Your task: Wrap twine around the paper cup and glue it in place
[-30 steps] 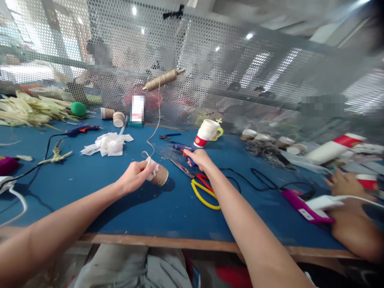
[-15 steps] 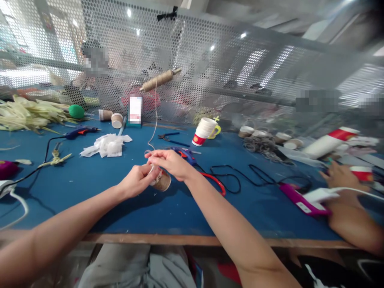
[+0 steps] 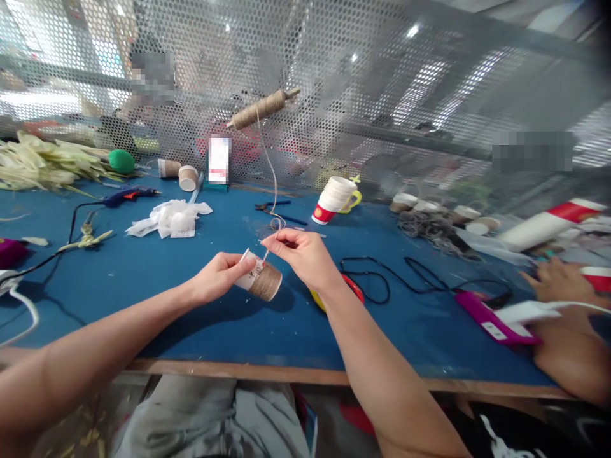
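My left hand (image 3: pixel 223 275) is closed on the rim end of a paper cup (image 3: pixel 260 277), which lies tilted with its base to the right. Brown twine is wound around the cup's lower part, and its white upper part carries dark print. Just above the cup, my right hand (image 3: pixel 303 251) pinches the twine (image 3: pixel 273 184). A short length runs from those fingertips down to the cup. Beyond the hand the strand rises to a spool of twine (image 3: pixel 260 109) hanging before the perforated screen.
Behind my right hand lie pliers (image 3: pixel 277 205). A stack of white cups (image 3: pixel 334 198) stands near the screen. White crumpled bags (image 3: pixel 169 217) and a glue gun (image 3: pixel 128 196) lie left. At right are a purple power strip (image 3: pixel 491 318) and another person's hand (image 3: pixel 554 280).
My right hand has moved right, off the cup, drawing the twine with it. More of the cup's wrapped side now shows. My left hand keeps its hold.
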Demonstrator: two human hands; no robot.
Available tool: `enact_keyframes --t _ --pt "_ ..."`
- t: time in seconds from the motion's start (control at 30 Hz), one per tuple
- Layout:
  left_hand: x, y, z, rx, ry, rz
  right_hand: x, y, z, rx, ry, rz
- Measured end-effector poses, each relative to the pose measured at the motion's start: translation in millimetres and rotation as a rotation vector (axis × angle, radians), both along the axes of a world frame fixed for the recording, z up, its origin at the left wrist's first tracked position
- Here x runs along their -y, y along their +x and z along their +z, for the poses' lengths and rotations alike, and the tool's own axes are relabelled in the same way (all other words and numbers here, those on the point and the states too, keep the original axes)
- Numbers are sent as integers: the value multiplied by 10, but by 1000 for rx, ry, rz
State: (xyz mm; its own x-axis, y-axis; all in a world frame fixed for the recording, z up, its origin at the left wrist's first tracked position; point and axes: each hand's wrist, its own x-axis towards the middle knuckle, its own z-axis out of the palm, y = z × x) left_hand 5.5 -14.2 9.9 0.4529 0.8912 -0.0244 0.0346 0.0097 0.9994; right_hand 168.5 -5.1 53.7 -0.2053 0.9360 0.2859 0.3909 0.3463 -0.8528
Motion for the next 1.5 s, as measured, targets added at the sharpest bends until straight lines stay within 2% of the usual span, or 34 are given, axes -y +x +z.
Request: enact_keyframes --t 0.2,0.4,0.57,0.8,1.0,1.5 --pt "28 -5 49 -12 29 17 -4 19 -15 32 -16 -46" --pt "-8 -20 23 -25 20 29 47 19 27 -2 19 -34" --pt "6 -18 14 -35 35 27 11 29 -1 60 42 -56" --pt "37 -4 60 -30 72 11 -38 27 -62 78 -6 -53" --pt "27 -28 21 -17 118 -14 -58 24 -96 43 -61 -10" --pt "35 -61 6 -47 218 -26 -48 -17 -110 95 -88 6"
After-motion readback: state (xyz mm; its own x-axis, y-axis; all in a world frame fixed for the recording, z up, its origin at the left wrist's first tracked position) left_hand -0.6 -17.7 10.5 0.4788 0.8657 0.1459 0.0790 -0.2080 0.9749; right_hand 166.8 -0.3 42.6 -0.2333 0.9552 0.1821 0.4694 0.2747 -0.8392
